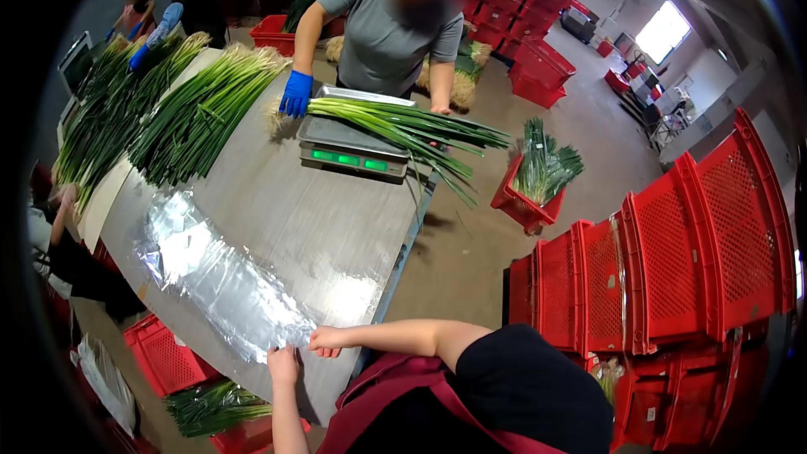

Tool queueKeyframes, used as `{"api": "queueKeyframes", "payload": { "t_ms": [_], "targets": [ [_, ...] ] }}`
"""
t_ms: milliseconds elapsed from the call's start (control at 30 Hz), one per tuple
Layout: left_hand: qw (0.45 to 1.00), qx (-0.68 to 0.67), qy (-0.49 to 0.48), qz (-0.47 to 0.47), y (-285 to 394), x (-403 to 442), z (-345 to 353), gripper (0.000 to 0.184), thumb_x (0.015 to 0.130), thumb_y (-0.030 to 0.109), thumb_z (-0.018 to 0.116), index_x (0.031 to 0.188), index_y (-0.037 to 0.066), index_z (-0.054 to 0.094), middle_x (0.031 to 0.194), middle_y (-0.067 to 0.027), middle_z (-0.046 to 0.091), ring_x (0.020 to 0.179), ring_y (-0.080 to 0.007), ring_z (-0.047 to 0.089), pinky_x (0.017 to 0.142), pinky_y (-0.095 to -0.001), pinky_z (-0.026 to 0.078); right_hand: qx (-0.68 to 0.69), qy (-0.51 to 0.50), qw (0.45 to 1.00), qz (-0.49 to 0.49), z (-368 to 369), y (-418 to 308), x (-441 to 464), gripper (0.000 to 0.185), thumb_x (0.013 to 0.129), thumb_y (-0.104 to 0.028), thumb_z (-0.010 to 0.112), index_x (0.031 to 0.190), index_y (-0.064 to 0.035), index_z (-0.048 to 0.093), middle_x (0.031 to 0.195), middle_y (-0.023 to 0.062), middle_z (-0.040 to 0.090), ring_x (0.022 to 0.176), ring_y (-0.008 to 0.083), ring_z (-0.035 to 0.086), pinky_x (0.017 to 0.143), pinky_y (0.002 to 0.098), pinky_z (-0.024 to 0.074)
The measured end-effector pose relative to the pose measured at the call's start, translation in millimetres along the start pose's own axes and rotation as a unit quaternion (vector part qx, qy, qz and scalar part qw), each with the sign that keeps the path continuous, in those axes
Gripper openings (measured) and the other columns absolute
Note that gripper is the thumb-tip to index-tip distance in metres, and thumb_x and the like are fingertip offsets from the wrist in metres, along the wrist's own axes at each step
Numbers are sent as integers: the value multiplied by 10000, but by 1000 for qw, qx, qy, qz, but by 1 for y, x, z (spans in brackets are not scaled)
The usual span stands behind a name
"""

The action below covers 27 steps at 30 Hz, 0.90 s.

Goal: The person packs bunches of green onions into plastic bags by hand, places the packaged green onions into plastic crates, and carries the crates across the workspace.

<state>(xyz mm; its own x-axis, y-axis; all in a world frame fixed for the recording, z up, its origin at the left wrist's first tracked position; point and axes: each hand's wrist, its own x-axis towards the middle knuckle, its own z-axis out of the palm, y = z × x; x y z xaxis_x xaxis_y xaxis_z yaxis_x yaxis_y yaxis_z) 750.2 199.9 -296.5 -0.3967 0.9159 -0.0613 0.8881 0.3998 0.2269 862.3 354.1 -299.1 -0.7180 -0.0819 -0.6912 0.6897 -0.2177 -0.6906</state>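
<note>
Clear plastic bags (239,290) lie in a long shiny stack on the grey metal table (286,210). At the near end of the stack, my left hand (283,361) has its fingers closed on the edge of the plastic. Just right of it, my right hand (328,340) is closed at the same end, its fingers curled; what it pinches is too small to make out. Across the table, a person in a grey shirt rests a blue-gloved hand (296,94) on the root end of a bunch of green onions (378,118), which lies on a digital scale (353,151).
Green onion piles (202,109) cover the table's far left. Stacked red crates (672,244) stand at the right. A red crate (525,202) with bagged onions sits on the floor beyond the table edge. More red crates (168,353) are at lower left. Other people stand at upper left.
</note>
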Motion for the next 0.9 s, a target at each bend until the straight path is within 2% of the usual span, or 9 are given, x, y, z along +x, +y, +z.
{"api": "queueKeyframes", "payload": {
  "t_ms": [233,433,533,600,733,767,833,867,900],
  "targets": [
    [986,-107,99,-80,20,-5,-25,145,684,164,633,659,56,540,569,-140,551,559,-335,533,561,-406,411,124,19,991,41,30,-33,-2,526,761,-509,520,817,12,576,790,152,577,601,188,550,441,306,475],
    [973,-169,129,-88,39,-9,-39,210,694,215,648,662,52,519,652,-125,556,608,-315,524,546,-392,395,-55,118,987,-99,25,-19,20,407,809,-416,485,714,-43,618,604,72,592,500,204,557,429,314,452],
    [964,-222,115,-88,30,-10,-29,200,734,215,619,694,46,520,625,-92,550,577,-255,519,536,-334,390,-293,235,909,-181,25,-36,-1,546,781,-523,472,616,-19,600,600,175,564,588,321,566,569,400,432],
    [828,-527,76,-173,20,-9,-19,133,773,160,557,712,50,513,614,-29,527,565,-153,494,531,-267,372,-282,229,912,-191,26,-39,-6,548,776,-532,471,626,-23,604,598,176,562,592,321,568,561,404,429],
    [678,-676,54,-283,-12,-14,-10,136,806,151,466,695,85,508,658,1,530,563,-83,463,523,-200,339,-276,216,904,-246,29,-35,-1,518,761,-502,525,609,-9,569,570,170,544,562,310,549,533,382,421],
    [678,-676,53,-283,-18,-13,-13,136,806,151,466,695,85,508,658,1,530,563,-83,463,523,-200,339,-281,197,900,-268,29,-36,-4,510,755,-485,547,599,0,551,558,167,536,540,304,537,525,369,419],
    [546,-753,175,-322,-27,-17,-25,156,809,172,456,692,82,508,656,-3,531,557,-80,462,519,-201,340,-300,211,882,-296,26,-28,-1,503,758,-452,577,548,0,507,494,122,508,479,228,517,490,326,412],
    [644,-660,178,-345,-27,-19,-39,126,786,133,505,686,58,511,681,-16,549,562,-83,461,537,-210,355,-215,171,928,-251,24,-27,-4,486,764,-447,577,554,-13,509,494,89,505,468,180,504,467,301,403],
    [642,-660,179,-345,-28,-21,-35,126,786,133,505,686,58,511,681,-16,549,562,-83,461,537,-210,355,-129,128,962,-203,22,-26,-7,470,771,-442,576,559,-27,511,493,55,502,457,131,491,445,276,395]
  ]
}}
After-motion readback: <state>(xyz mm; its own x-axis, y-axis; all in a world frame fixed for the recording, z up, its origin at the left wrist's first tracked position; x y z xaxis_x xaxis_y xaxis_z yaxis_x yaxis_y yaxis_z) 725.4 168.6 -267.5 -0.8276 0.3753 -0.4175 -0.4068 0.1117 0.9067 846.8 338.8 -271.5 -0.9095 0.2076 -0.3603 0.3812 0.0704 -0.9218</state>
